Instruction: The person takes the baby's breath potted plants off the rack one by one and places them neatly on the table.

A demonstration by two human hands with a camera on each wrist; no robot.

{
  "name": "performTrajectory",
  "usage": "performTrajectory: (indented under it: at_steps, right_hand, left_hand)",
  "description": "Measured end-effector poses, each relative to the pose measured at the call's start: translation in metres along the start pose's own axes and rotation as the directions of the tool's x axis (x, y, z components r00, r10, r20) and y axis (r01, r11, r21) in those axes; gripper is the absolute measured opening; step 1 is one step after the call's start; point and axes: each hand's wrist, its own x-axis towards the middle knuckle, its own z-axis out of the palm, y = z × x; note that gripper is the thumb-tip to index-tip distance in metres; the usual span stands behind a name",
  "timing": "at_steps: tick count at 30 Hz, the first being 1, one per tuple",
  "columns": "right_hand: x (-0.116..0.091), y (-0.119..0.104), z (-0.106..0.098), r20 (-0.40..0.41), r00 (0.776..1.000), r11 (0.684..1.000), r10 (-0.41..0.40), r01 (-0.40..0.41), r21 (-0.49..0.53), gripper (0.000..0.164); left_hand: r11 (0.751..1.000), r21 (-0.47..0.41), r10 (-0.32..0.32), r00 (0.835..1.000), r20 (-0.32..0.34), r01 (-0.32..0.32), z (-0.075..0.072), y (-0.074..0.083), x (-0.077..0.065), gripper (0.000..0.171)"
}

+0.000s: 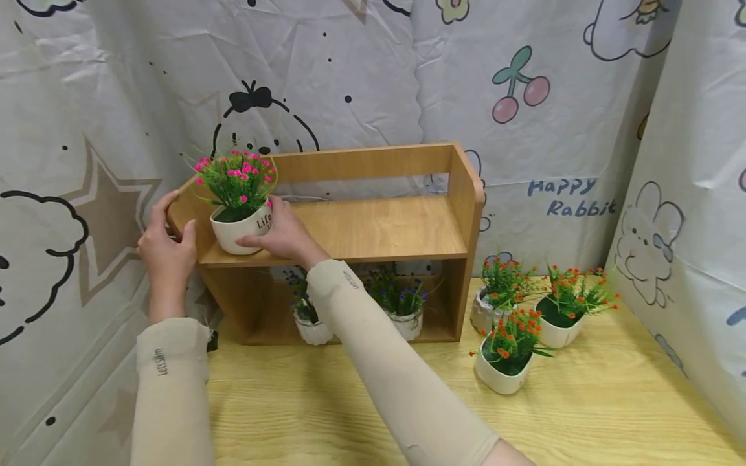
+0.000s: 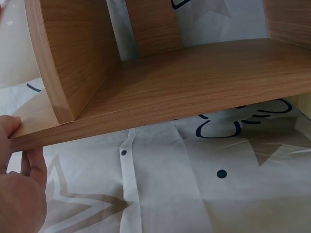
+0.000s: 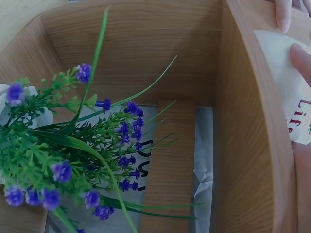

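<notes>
A white pot of pink artificial flowers [image 1: 236, 223] stands at the left end of the upper board of a small wooden shelf [image 1: 379, 226]. My right hand [image 1: 285, 233] grips the pot's right side, fingers behind and thumb in front. Lettering reading "Life" shows on the pot [image 3: 295, 92] in the right wrist view. With my left hand [image 1: 169, 239] I hold the shelf's left side panel by its edge. The left wrist view has the fingers and thumb of this hand [image 2: 24, 194] on opposite faces of the panel.
Two white pots with purple flowers [image 1: 405, 317] [image 1: 311, 327] sit in the lower compartment, partly behind my right arm. Three pots with orange-red flowers [image 1: 504, 372] stand on the wood-grain table [image 1: 291, 414] right of the shelf. Printed cloth [image 1: 361, 77] hangs behind and at both sides.
</notes>
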Motion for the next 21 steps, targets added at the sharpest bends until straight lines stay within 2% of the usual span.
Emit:
performTrajectory:
  at_steps: [11,17,21]
  right_hand:
    - [-0.021,0.003,-0.016,-0.023,1.000,1.000,-0.005,0.005,0.017,0.107]
    - [-0.034,0.008,-0.027,-0.016,0.998,0.998,-0.059,0.059,0.024,0.107]
    - [-0.048,0.012,-0.037,-0.009,0.996,0.994,-0.093,0.094,0.062,0.101]
  left_hand:
    - [1.000,-0.008,0.014,1.000,-0.006,-0.014,0.001,0.001,0.000,0.054]
    - [1.000,-0.010,0.011,1.000,-0.021,-0.012,0.000,-0.002,0.000,0.054]
    - [1.000,-0.006,0.017,1.000,-0.022,-0.017,0.000,-0.001,0.000,0.054]
